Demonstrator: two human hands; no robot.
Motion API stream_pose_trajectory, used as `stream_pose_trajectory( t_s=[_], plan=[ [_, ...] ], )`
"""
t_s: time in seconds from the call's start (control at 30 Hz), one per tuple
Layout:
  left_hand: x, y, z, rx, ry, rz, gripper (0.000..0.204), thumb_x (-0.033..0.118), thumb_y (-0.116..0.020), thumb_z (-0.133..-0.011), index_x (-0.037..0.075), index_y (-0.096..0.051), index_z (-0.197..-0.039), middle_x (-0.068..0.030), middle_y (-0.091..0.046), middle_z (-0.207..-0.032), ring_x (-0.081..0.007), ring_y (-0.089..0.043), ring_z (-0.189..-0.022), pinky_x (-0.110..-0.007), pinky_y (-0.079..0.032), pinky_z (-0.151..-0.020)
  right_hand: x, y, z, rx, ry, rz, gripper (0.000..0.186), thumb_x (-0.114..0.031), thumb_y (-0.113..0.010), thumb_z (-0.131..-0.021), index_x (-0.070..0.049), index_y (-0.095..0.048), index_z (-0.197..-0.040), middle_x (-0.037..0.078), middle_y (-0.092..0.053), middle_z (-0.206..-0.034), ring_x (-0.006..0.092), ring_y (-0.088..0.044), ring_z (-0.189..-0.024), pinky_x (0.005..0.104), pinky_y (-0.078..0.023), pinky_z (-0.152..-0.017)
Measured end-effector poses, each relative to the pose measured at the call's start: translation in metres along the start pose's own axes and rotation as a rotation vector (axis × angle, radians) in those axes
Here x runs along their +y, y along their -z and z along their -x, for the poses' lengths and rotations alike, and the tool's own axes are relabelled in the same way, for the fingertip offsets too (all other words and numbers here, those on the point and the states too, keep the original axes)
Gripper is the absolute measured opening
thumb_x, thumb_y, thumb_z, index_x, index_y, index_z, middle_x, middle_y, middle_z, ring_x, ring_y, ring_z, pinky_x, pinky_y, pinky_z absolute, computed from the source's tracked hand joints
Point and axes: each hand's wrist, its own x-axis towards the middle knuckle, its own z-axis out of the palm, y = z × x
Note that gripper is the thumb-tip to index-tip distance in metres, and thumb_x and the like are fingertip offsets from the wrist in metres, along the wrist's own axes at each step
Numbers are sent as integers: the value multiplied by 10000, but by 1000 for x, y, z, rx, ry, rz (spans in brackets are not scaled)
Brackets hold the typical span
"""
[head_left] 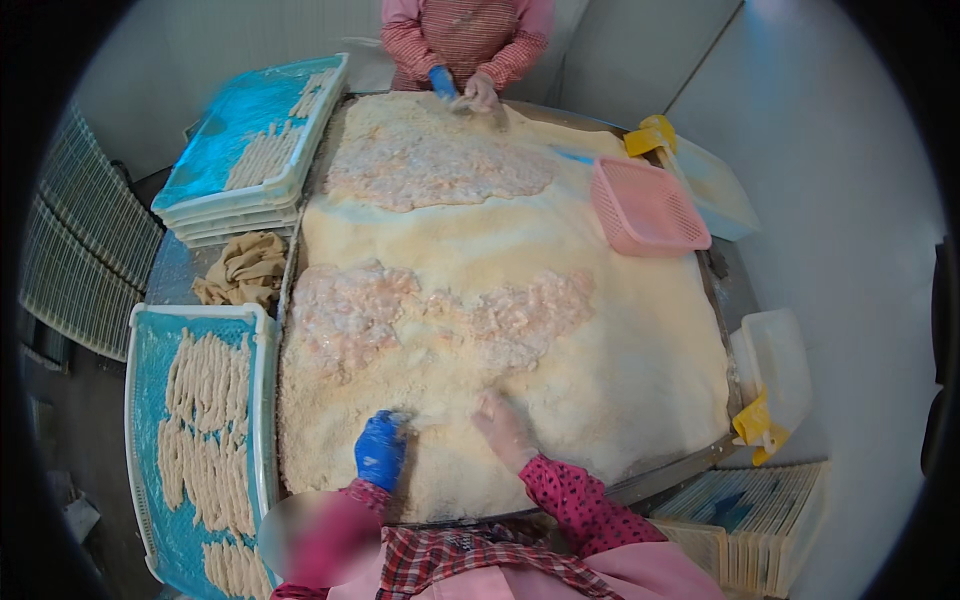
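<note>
Blue-gloved left hand (pixel 380 452) at lower centre, forearm up from the bottom edge, fingers curled, tips sunk in loose cream-coloured powder (pixel 640 350) — can't tell if holding anything. Pale-gloved right hand (pixel 505 430) near it, to the right, angled up-left, fingers bent narrow, touching powder — grip unclear. Lumpy pale-pink wet-looking pieces (pixel 350 312) lie mid-frame in two patches, above both hands.

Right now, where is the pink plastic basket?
In the head view, the pink basket rests on the pale powder toward the upper right, next to a whitish bin and just below a yellow plastic piece.
</note>
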Motion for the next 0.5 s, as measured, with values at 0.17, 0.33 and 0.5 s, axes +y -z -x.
stream_pose_trajectory(
  t_s=[0.17,0.33,0.5],
  plan=[
    [-12,18,-5,-50,242,626,252,161,-652,-819,67,-619,-1050,-117,-640,-1056,-229,-612,-968,-280,-462,-825,-43,8,-3,235,105,-249,320,-95,-620,-772,-80,-544,-1083,126,-577,-1006,303,-549,-941,364,-437,-827],
    [-15,41,15,-309,-32,-343,378,236,-656,-765,113,-585,-1115,-97,-598,-1092,-282,-582,-960,-373,-472,-796,-64,46,3,-399,284,468,363,-135,-626,-759,-74,-582,-1114,129,-586,-1094,299,-547,-1025,371,-444,-867],
    [-19,11,8,-122,-157,-426,333,204,-622,-753,142,-597,-1079,-80,-597,-1096,-279,-553,-990,-403,-433,-836,-68,25,10,-126,325,238,441,-162,-636,-761,-66,-559,-1185,144,-589,-1138,292,-541,-1063,367,-422,-914]
  ],
)
